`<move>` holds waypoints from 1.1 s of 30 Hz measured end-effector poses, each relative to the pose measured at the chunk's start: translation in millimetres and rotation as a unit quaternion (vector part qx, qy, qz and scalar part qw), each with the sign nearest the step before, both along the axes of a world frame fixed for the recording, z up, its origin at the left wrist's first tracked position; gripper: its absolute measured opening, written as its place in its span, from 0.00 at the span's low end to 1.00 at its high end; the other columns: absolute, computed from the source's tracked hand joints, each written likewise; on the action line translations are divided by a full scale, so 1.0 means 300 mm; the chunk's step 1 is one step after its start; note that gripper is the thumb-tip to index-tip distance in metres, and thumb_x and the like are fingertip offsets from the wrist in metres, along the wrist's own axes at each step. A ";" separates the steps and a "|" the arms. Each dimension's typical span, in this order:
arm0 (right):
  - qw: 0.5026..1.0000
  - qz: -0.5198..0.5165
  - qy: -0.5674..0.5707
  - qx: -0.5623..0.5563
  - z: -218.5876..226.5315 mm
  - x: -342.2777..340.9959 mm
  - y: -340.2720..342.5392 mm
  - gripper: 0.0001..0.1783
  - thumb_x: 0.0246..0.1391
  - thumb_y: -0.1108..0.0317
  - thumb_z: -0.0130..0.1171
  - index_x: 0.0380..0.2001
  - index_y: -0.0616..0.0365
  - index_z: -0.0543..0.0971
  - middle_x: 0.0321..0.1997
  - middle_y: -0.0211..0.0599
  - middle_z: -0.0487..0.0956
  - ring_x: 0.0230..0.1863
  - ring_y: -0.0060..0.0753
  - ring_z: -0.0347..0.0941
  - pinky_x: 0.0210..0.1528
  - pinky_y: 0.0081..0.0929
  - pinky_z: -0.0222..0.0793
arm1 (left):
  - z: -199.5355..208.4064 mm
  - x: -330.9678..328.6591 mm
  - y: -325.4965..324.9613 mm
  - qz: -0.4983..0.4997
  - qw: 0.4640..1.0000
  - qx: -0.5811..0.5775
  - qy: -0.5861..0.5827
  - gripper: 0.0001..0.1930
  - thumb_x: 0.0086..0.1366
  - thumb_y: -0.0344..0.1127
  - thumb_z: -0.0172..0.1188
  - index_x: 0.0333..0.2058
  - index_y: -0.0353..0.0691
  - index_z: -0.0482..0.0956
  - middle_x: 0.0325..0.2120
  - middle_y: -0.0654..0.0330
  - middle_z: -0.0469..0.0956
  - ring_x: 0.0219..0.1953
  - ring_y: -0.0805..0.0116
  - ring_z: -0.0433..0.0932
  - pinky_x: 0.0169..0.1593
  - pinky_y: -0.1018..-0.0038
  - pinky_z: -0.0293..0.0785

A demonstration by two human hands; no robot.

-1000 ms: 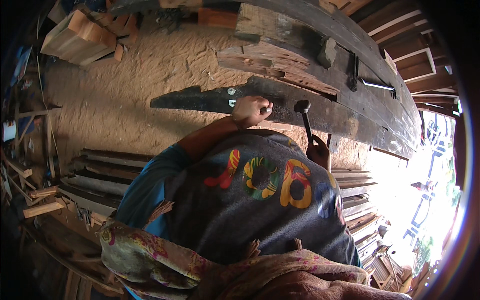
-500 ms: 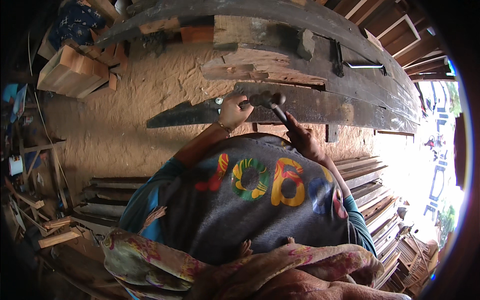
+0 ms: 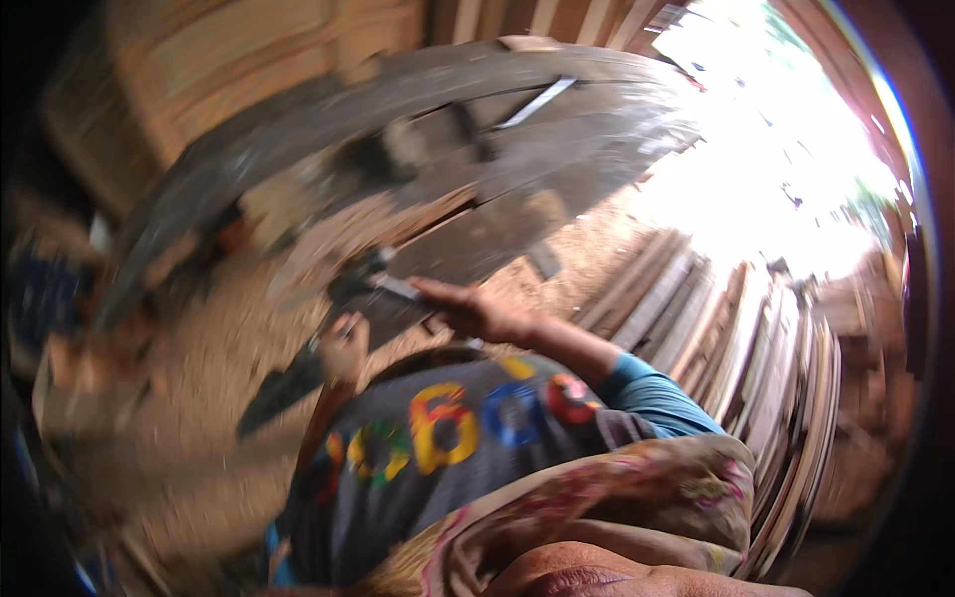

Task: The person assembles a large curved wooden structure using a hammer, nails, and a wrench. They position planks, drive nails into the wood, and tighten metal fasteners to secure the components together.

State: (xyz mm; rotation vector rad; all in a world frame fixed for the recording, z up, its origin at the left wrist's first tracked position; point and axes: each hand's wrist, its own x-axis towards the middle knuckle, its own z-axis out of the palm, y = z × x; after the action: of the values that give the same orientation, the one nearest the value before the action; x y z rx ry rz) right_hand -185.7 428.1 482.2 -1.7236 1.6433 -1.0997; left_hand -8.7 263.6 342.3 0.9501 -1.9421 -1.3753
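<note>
My right hand (image 3: 482, 310) is wrapped round the handle of a hammer (image 3: 398, 288). The hammer's dark head points away to the left, over the near edge of the bench and close to my left hand (image 3: 345, 348). That left hand is closed, its fingers curled, and what it grips is too blurred to make out. Beneath it lies a dark, tapering plank (image 3: 281, 393) whose pointed end sticks out to the left. Motion smears the whole view.
A long dark workbench (image 3: 557, 164) curves across the far side, carrying rough, splintered wood and a metal bar (image 3: 537, 102). Stacked planks (image 3: 741, 398) fill the right. Sawdust (image 3: 204, 438) covers the ground. A panelled wooden piece (image 3: 264, 75) stands at the back left.
My view has swung to the right, so the bench and hands appear further left and tilted. The hammer is still in my right hand, and my left hand stays closed.
</note>
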 end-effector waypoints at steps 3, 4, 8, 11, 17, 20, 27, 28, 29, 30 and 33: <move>0.990 -0.034 -0.095 0.099 0.067 0.027 0.011 0.33 0.57 0.70 0.51 0.64 0.50 0.54 0.59 0.48 0.68 0.51 0.50 0.72 0.49 0.36 0.69 | -0.057 -0.017 -0.039 -0.011 0.996 -0.081 0.035 0.10 0.56 0.31 0.58 0.20 0.31 0.71 0.12 0.57 0.65 0.17 0.72 0.62 0.22 0.72 0.61; 0.986 -0.029 -0.083 0.144 0.041 0.028 0.015 0.32 0.58 0.69 0.51 0.64 0.50 0.54 0.59 0.49 0.68 0.52 0.52 0.70 0.50 0.35 0.68 | -0.128 -0.011 -0.067 -0.019 0.996 -0.079 0.021 0.12 0.56 0.30 0.58 0.18 0.31 0.69 0.11 0.57 0.63 0.16 0.72 0.60 0.21 0.71 0.59; 0.997 -0.025 -0.029 0.071 -0.144 -0.033 0.078 0.31 0.58 0.69 0.51 0.64 0.53 0.56 0.39 0.47 0.77 0.28 0.36 0.73 0.38 0.29 0.70 | -0.047 -0.045 -0.044 -0.037 0.996 -0.082 0.030 0.15 0.57 0.30 0.57 0.15 0.34 0.64 0.10 0.59 0.57 0.15 0.71 0.56 0.20 0.69 0.55; 0.992 -0.099 -0.061 0.045 -0.153 -0.017 0.078 0.32 0.58 0.73 0.51 0.64 0.53 0.57 0.48 0.40 0.76 0.35 0.30 0.72 0.42 0.26 0.69 | -0.103 -0.021 -0.081 -0.008 0.986 -0.148 0.079 0.19 0.59 0.34 0.58 0.14 0.35 0.61 0.12 0.61 0.57 0.15 0.70 0.56 0.20 0.68 0.54; 0.970 -0.237 -0.027 0.047 -0.306 0.001 0.159 0.30 0.54 0.76 0.50 0.61 0.55 0.61 0.51 0.42 0.65 0.49 0.33 0.62 0.50 0.27 0.60 | 0.081 0.146 -0.315 0.339 0.809 0.332 0.347 0.21 0.61 0.38 0.56 0.15 0.50 0.54 0.12 0.72 0.50 0.12 0.81 0.47 0.16 0.79 0.44; 0.949 -0.281 -0.060 0.129 -0.324 -0.003 0.200 0.32 0.52 0.76 0.50 0.62 0.49 0.60 0.38 0.37 0.68 0.36 0.25 0.64 0.37 0.24 0.62 | 0.149 0.291 -0.406 0.261 0.831 0.271 0.409 0.22 0.62 0.42 0.54 0.13 0.49 0.55 0.10 0.71 0.52 0.11 0.80 0.49 0.16 0.78 0.46; 0.886 -0.327 -0.208 0.256 -0.221 0.059 0.193 0.37 0.50 0.72 0.52 0.65 0.43 0.58 0.25 0.30 0.73 0.24 0.17 0.66 0.29 0.21 0.66 | 0.185 0.215 -0.201 0.151 0.853 0.304 0.395 0.18 0.65 0.49 0.48 0.21 0.46 0.62 0.13 0.70 0.57 0.16 0.78 0.53 0.22 0.78 0.51; 0.894 -0.309 -0.201 0.254 -0.235 0.048 0.196 0.37 0.50 0.72 0.52 0.65 0.44 0.58 0.29 0.33 0.75 0.27 0.17 0.68 0.32 0.20 0.67 | 0.166 0.198 -0.175 0.133 0.841 0.321 0.415 0.18 0.66 0.51 0.46 0.24 0.45 0.65 0.16 0.69 0.58 0.19 0.77 0.55 0.25 0.77 0.53; 0.906 -0.291 -0.218 0.216 -0.250 0.051 0.193 0.37 0.49 0.72 0.53 0.64 0.45 0.58 0.34 0.35 0.76 0.30 0.17 0.69 0.35 0.20 0.67 | 0.127 0.191 -0.163 0.102 0.855 0.295 0.414 0.18 0.67 0.53 0.44 0.31 0.44 0.66 0.20 0.67 0.59 0.23 0.75 0.57 0.31 0.77 0.56; 0.915 -0.276 -0.234 0.180 -0.267 0.054 0.193 0.37 0.49 0.73 0.54 0.64 0.46 0.59 0.39 0.38 0.76 0.34 0.17 0.69 0.37 0.19 0.67 | 0.107 0.173 -0.150 0.098 0.869 0.261 0.408 0.18 0.67 0.54 0.44 0.35 0.43 0.64 0.25 0.66 0.61 0.27 0.75 0.58 0.36 0.77 0.58; 0.928 -0.230 -0.236 0.176 -0.280 0.044 0.150 0.38 0.48 0.75 0.56 0.64 0.49 0.59 0.53 0.41 0.73 0.42 0.16 0.69 0.44 0.18 0.65 | 0.068 0.177 -0.133 0.144 0.883 0.186 0.405 0.13 0.69 0.47 0.47 0.37 0.43 0.63 0.30 0.65 0.63 0.31 0.74 0.62 0.42 0.74 0.61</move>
State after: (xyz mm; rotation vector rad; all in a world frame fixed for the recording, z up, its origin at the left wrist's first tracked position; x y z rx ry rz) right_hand -172.4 473.1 398.3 -0.7821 1.8181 -1.2108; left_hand 44.4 223.8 362.6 0.6216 -0.8953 -1.6367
